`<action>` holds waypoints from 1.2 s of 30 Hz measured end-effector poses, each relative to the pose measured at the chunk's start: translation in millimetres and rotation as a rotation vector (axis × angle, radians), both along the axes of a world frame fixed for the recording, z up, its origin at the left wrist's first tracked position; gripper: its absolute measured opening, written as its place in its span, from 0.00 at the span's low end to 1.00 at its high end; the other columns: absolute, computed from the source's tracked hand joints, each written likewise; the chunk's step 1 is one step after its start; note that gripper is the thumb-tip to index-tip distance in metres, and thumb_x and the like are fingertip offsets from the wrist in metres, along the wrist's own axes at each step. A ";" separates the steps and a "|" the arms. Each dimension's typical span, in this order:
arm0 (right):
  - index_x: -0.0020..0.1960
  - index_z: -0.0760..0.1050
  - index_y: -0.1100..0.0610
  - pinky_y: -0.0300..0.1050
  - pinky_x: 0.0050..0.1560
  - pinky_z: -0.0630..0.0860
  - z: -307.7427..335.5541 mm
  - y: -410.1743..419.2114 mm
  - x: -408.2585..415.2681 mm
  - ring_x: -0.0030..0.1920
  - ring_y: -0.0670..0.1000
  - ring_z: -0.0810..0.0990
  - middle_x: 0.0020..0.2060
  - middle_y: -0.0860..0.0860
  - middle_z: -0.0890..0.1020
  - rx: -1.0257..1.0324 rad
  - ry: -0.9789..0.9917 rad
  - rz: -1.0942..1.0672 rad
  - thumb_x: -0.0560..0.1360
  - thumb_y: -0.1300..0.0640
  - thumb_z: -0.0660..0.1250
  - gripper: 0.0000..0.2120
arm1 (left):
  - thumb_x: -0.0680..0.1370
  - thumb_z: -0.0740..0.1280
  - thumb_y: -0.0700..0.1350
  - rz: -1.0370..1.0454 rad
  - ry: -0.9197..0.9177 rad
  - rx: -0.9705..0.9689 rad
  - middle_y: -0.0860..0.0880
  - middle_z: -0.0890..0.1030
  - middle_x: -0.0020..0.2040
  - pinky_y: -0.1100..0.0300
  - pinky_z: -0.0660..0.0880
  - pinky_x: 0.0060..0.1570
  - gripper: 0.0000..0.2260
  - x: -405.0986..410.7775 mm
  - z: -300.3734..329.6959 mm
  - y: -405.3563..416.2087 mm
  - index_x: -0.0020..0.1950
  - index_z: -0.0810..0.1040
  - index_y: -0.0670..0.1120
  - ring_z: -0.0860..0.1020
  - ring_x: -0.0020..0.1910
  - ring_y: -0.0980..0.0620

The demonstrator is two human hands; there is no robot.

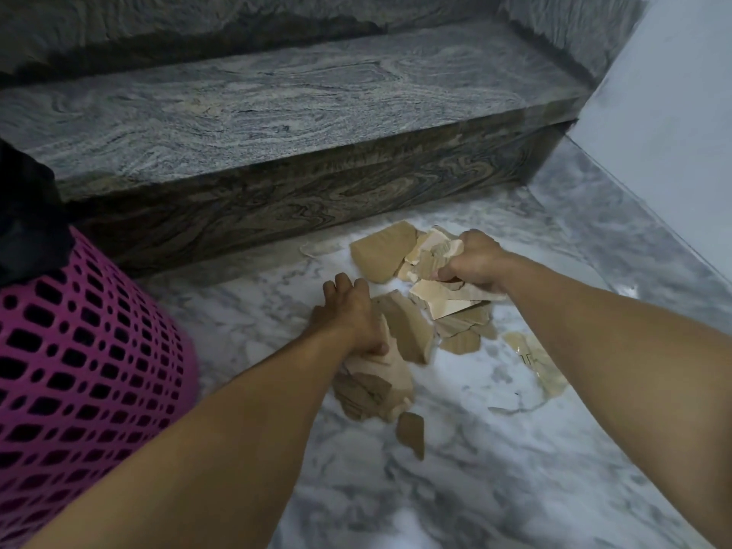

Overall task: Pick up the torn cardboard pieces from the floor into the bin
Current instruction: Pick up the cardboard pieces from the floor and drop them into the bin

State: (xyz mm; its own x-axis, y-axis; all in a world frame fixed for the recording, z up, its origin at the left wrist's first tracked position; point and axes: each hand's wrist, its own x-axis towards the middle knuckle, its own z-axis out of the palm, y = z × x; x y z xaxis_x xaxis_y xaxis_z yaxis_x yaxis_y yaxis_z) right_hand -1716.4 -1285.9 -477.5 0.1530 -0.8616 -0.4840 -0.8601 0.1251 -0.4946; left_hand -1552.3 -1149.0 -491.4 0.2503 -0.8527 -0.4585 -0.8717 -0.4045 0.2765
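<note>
pink mesh bin (79,370) sits far left on the marble floor (455,489). left hand (348,315) has its fingers clenched on a wad of torn cardboard pieces (408,330), right hand (475,263) grips another bunch, loose scraps still lying around them.

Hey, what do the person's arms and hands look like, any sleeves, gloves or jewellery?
Both arms are bare as far as the picture shows, with no sleeves in view. The left hand and right hand wear no gloves, and no watch, bracelet or ring shows.

Both hands down on marble floor (495,449), left hand (352,317) and right hand (473,261) each clutching torn cardboard pieces (412,326), pink bin (79,370) at left
</note>
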 end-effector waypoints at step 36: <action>0.59 0.77 0.54 0.41 0.45 0.77 346.4 136.9 118.3 0.43 0.49 0.80 0.46 0.51 0.82 -0.282 -0.223 0.322 0.67 0.56 0.80 0.22 | 0.71 0.76 0.46 0.335 0.189 -0.468 0.47 0.76 0.51 0.55 0.78 0.44 0.25 153.1 348.6 136.5 0.65 0.73 0.43 0.77 0.45 0.49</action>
